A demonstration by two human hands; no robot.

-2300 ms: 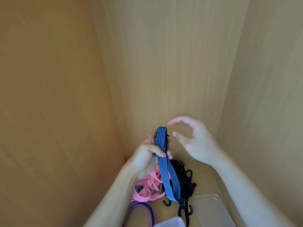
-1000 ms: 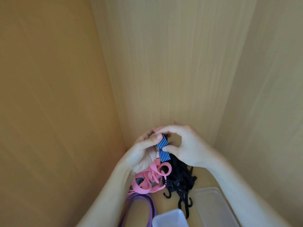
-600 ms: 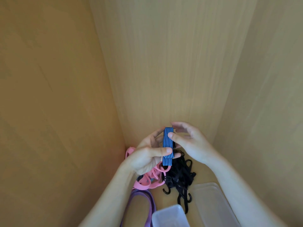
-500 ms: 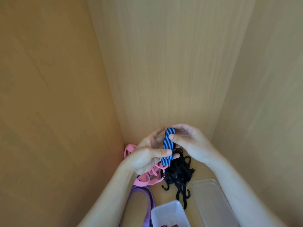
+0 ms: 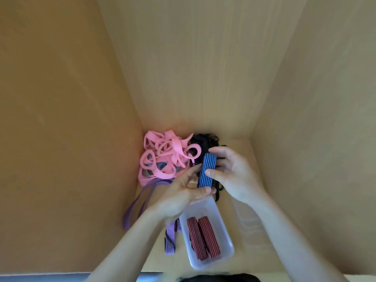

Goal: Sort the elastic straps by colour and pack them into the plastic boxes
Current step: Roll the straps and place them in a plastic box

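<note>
A folded blue striped strap (image 5: 207, 170) is held between both hands above the far end of a clear plastic box (image 5: 224, 224). My right hand (image 5: 234, 171) pinches its sides with thumb and fingers. My left hand (image 5: 183, 196) holds its lower end, thumb against it. The box holds two folded red striped straps (image 5: 203, 237). Behind lie a pink strap pile (image 5: 164, 157) and black hooked straps (image 5: 205, 141). A purple band (image 5: 138, 202) and a red-blue striped strap (image 5: 170, 239) lie left of the box.
Everything sits on a wooden shelf floor enclosed by a left wall (image 5: 61, 119), back wall (image 5: 199, 68) and right wall (image 5: 315, 119). A clear lid or second box (image 5: 246, 220) lies right of the box. The shelf's front edge (image 5: 61, 275) runs along the bottom.
The view has tilted down, showing the box with red straps. Both hands have brought the folded blue strap down and nearer, over the box's far end.
</note>
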